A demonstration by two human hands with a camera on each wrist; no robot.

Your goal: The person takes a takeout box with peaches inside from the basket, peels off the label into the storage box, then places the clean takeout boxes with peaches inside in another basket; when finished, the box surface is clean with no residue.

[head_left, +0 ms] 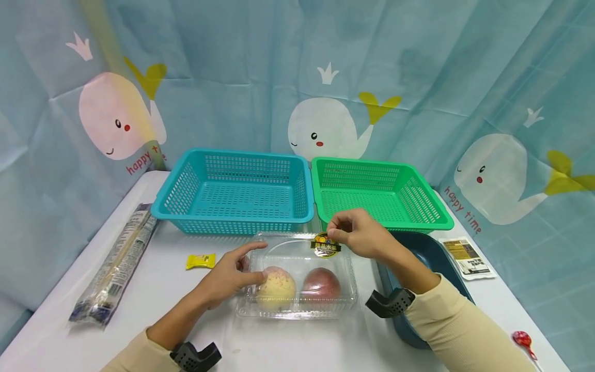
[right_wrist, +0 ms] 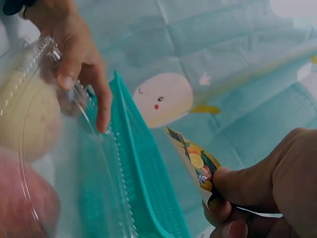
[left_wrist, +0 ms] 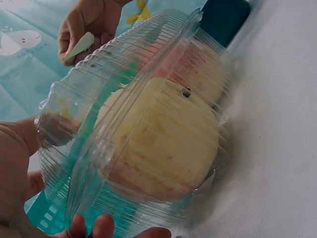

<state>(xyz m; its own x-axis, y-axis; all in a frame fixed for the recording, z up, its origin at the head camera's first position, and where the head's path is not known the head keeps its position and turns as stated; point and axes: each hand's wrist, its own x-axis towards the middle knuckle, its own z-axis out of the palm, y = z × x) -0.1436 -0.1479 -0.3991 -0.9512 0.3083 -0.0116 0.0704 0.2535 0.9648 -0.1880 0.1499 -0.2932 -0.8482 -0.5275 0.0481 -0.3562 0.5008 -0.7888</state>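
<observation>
A clear plastic clamshell box lies closed on the white table. Inside it sit a pale yellow apple-like fruit with pink flecks and a reddish round fruit. My left hand grips the box's left side, with the thumb on the lid; in the left wrist view its fingers wrap the edge. Between thumb and forefinger, my right hand pinches a round fruit sticker, black and gold. Seen in the right wrist view, the sticker is held apart from the lid, its pale back partly showing.
A blue basket and a green basket stand behind the box. To the right are a dark blue tub, a flat sachet and a red lollipop. On the left lie a yellow-wrapped candy and a long packet.
</observation>
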